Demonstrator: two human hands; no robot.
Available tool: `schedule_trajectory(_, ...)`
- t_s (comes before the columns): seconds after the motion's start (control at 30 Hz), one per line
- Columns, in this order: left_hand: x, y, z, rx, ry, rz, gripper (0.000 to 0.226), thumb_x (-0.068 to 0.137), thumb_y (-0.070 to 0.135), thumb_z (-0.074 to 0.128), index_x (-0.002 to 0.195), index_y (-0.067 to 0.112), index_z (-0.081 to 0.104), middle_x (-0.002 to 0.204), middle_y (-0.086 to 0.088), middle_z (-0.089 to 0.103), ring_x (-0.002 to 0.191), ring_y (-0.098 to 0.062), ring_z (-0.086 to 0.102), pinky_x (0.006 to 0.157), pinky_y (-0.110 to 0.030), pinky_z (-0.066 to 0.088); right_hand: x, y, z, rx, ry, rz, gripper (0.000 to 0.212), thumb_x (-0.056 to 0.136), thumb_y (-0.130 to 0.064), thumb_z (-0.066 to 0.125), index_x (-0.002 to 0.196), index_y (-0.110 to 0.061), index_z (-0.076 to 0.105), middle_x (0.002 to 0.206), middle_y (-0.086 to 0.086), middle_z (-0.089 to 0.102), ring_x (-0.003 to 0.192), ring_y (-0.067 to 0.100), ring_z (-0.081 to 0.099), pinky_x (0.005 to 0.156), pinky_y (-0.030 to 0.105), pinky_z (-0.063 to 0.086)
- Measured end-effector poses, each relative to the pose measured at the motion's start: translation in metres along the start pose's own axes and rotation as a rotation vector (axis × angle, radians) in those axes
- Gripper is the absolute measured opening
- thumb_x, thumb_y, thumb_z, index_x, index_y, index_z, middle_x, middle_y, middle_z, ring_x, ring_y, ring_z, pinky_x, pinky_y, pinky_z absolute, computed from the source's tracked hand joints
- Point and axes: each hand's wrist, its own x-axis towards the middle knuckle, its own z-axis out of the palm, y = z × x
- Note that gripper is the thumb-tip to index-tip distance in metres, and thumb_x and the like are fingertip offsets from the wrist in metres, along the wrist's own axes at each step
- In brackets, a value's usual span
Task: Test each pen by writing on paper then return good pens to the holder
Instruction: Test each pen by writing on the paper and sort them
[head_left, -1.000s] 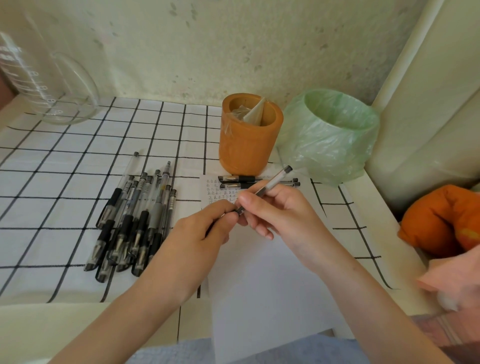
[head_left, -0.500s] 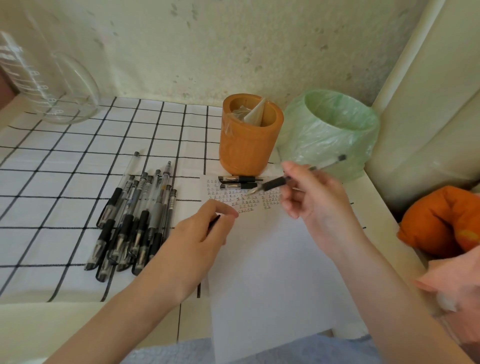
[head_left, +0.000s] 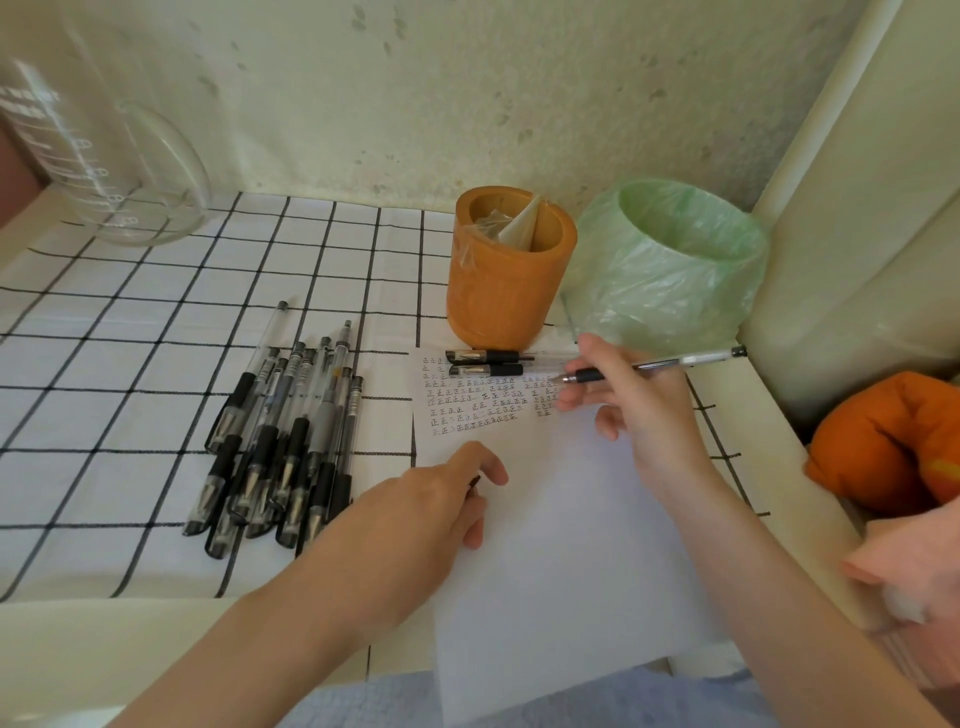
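Observation:
My right hand (head_left: 641, 402) grips an uncapped pen (head_left: 654, 365), its tip pointing left just above the written rows at the top of the white paper (head_left: 561, 545). My left hand (head_left: 441, 501) rests on the paper's left edge and pinches the pen's black cap (head_left: 474, 482), mostly hidden by the fingers. Two capped pens (head_left: 488, 362) lie across the paper's top edge. A pile of several pens (head_left: 283, 441) lies left of the paper. The orange pen holder (head_left: 506, 280) stands behind the paper with clear plastic inside it.
A bin lined with a green bag (head_left: 670, 265) stands right of the holder. A glass measuring jug (head_left: 104, 156) lies at the back left on the checked tablecloth (head_left: 130, 322). An orange cushion (head_left: 893, 441) sits off the table's right edge.
The two hands pulled apart and the cap came off the pen. My right hand carried the pen right and turned its tip over the writing; my left hand dropped to the paper with the cap.

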Motion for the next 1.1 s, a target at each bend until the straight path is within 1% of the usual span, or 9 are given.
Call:
schedule_trajectory(0.07,0.001,0.000,0.002,0.015,-0.016,-0.001,0.022,0.099,0.022,0.030,0.112,0.038,0.039,0.079,0.017,0.055,0.058,0.001,0.047,0.059,-0.014,0.038,0.002,0.007,0.002,-0.102,0.070,-0.117,0.036,0.083,-0.026,0.071,0.066,0.004,0.060,0.049,0.010,0.057,0.041,0.011,0.052,0.042,0.016,0.034)
schedule_trajectory(0.17,0.002,-0.002,0.002,-0.002,-0.024,-0.012,0.021,0.099,0.024,0.029,0.109,0.036,0.043,0.078,0.017,0.054,0.061,0.012,0.046,0.059,-0.009,0.037,0.004,0.015,0.005,-0.139,0.116,-0.221,0.046,0.079,-0.025,0.076,0.056,0.006,0.052,0.043,0.000,0.044,0.043,0.011,0.036,0.048,0.022,0.033)
schedule_trajectory(0.23,0.002,-0.002,0.003,0.006,-0.025,-0.008,0.024,0.099,0.022,0.028,0.112,0.038,0.041,0.078,0.017,0.052,0.061,0.013,0.046,0.058,-0.010,0.037,0.006,0.022,0.007,-0.146,0.138,-0.251,0.046,0.080,-0.023,0.075,0.056,0.007,0.051,0.046,0.002,0.043,0.047,0.012,0.036,0.051,0.023,0.032)
schedule_trajectory(0.37,0.003,-0.004,0.006,0.039,-0.011,-0.001,0.029,0.099,0.020,0.026,0.117,0.040,0.038,0.079,0.017,0.052,0.059,0.002,0.045,0.058,-0.013,0.036,0.008,0.028,0.009,-0.192,0.164,-0.270,0.040,0.085,-0.014,0.067,0.057,0.006,0.047,0.051,0.009,0.039,0.052,0.015,0.033,0.050,0.024,0.029)
schedule_trajectory(0.47,0.004,-0.005,0.007,0.045,0.003,0.007,0.029,0.099,0.020,0.026,0.116,0.040,0.040,0.078,0.017,0.051,0.060,0.001,0.045,0.059,-0.013,0.036,0.009,0.030,0.011,-0.230,0.189,-0.275,0.038,0.084,-0.009,0.063,0.053,-0.003,0.042,0.045,-0.007,0.033,0.049,0.010,0.028,0.047,0.021,0.025)
schedule_trajectory(0.6,0.003,-0.006,0.008,0.046,0.007,0.017,0.030,0.099,0.021,0.026,0.119,0.040,0.039,0.078,0.017,0.050,0.061,0.001,0.044,0.059,-0.014,0.036,0.011,0.032,0.013,-0.252,0.178,-0.308,0.040,0.083,-0.005,0.060,0.052,-0.011,0.036,0.040,-0.009,0.029,0.047,0.006,0.023,0.047,0.019,0.023)
schedule_trajectory(0.8,0.000,-0.004,0.005,0.026,0.006,0.032,0.026,0.096,0.037,0.034,0.121,0.043,0.038,0.075,0.019,0.046,0.061,0.003,0.044,0.058,-0.011,0.034,0.012,0.034,0.014,-0.263,0.159,-0.339,0.043,0.083,-0.002,0.060,0.051,-0.015,0.035,0.039,-0.009,0.031,0.045,0.005,0.024,0.047,0.018,0.023)
schedule_trajectory(0.93,-0.001,-0.003,0.004,0.036,-0.019,0.043,0.036,0.089,0.050,0.044,0.123,0.046,0.035,0.082,0.016,0.050,0.061,0.001,0.044,0.063,-0.013,0.039,0.013,0.035,0.014,-0.255,0.151,-0.350,0.045,0.083,-0.001,0.060,0.050,-0.017,0.032,0.039,-0.011,0.030,0.046,0.005,0.024,0.047,0.017,0.023)
schedule_trajectory(1.1,0.000,-0.004,0.006,0.052,-0.022,0.044,0.040,0.086,0.054,0.047,0.123,0.047,0.034,0.083,0.015,0.051,0.061,0.001,0.044,0.064,-0.014,0.041,0.012,0.035,0.013,-0.264,0.148,-0.353,0.044,0.083,-0.002,0.060,0.051,-0.016,0.033,0.041,-0.010,0.029,0.048,0.005,0.024,0.049,0.020,0.024)
